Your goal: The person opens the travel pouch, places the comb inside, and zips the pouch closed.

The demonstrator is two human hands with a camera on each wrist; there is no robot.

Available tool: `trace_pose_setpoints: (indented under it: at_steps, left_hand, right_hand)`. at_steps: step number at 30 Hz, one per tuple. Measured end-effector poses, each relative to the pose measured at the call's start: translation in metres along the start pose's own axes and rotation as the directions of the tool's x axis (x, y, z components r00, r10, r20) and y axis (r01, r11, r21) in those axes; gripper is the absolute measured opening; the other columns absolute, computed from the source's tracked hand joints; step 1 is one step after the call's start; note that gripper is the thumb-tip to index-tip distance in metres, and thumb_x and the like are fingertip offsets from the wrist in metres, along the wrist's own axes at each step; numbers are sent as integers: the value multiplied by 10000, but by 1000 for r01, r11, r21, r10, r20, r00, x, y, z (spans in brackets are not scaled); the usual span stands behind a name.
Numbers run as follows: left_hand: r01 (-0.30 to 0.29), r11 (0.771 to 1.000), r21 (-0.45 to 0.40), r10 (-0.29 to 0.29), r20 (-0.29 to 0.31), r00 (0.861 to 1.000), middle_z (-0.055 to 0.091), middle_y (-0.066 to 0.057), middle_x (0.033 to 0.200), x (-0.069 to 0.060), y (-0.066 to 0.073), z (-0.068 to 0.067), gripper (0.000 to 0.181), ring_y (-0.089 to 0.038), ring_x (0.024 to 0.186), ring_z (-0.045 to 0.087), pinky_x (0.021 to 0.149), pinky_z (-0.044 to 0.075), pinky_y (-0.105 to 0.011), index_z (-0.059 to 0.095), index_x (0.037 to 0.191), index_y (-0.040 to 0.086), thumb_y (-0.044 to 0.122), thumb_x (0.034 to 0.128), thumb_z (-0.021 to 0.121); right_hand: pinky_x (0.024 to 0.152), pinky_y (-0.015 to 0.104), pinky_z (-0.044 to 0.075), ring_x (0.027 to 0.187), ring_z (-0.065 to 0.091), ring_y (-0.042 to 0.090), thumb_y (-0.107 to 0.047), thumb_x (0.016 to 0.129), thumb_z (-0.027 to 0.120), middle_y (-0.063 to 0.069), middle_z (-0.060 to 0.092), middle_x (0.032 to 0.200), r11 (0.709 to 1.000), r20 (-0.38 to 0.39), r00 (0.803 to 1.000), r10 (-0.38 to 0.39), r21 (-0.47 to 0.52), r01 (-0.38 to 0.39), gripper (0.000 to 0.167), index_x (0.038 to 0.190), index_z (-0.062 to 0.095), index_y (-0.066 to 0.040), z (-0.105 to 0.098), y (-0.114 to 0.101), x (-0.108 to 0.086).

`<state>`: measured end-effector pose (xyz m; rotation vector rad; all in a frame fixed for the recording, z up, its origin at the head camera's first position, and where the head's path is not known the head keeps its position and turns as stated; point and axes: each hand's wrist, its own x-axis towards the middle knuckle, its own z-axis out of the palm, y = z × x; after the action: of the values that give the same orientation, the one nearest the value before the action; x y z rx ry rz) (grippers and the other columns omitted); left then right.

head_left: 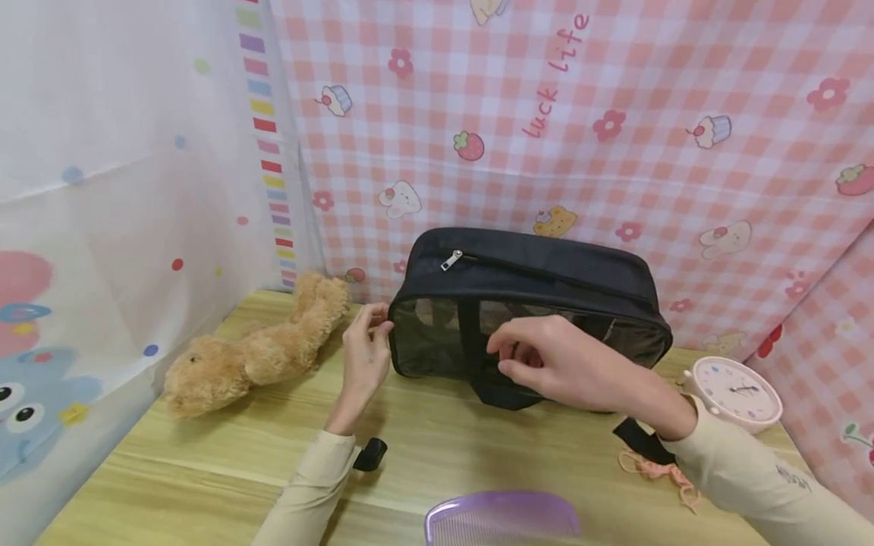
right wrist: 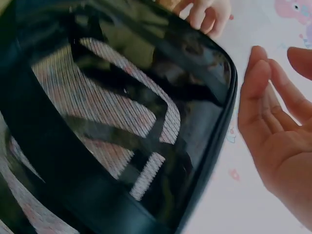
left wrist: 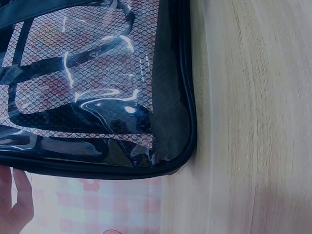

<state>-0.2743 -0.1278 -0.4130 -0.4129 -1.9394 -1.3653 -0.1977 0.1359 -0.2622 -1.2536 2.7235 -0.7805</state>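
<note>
A black bag point(head_left: 526, 265) with clear front panels stands upright on the table, its mesh inside showing through in the left wrist view. The silver zipper pull point(head_left: 452, 260) lies near the left end of its top. My left hand point(head_left: 365, 353) is at the bag's left side, fingertips touching the edge. In front of the bag's strap point(head_left: 471, 341), my right hand point(head_left: 556, 360) hovers with loosely bent fingers and nothing in them. The right wrist view shows that hand point(right wrist: 280, 131) apart from the bag's edge.
A fluffy tan plush toy point(head_left: 256, 353) lies on the wooden table point(head_left: 205, 462) at left. To the right stand a pink alarm clock point(head_left: 734, 390) and a pink corded item point(head_left: 658, 470). A purple comb point(head_left: 501, 516) is near the front. Patterned curtains point(head_left: 519, 114) enclose the table.
</note>
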Motion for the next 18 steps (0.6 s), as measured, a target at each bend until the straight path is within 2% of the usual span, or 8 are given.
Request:
trace_pose_setpoints:
  at_steps: [9,15,18]
  left_hand:
    - [16,1000,16,-17,24,1000,604,-172,936,0,-2,2,112,-316,876,621,699,543,-436,603,998,-29,-71,897,577]
    - [0,1000,15,0,6,1000,605,-180,913,0,-1,4,110,-329,865,622,690,541,-445,602,982,-37,-82,882,593]
    - [7,1000,22,-7,-1,1000,605,-185,911,-1,-1,0,115,-334,863,624,688,540,-447,604,980,-41,-92,877,594]
  right_hand:
    - [626,235,503,738,576,17,-134,932,618,-39,597,1015,993,26,997,66,93,-68,198,1129,622,-159,41,18,-38]
    - [582,210,474,696,527,-5,-124,905,651,-41,585,1008,995,-12,997,78,66,-77,259,1159,604,-133,73,34,-63]
    - [584,211,460,682,501,-6,-104,868,683,-32,591,1003,991,-8,992,126,52,-125,291,1149,606,-114,93,42,-73]
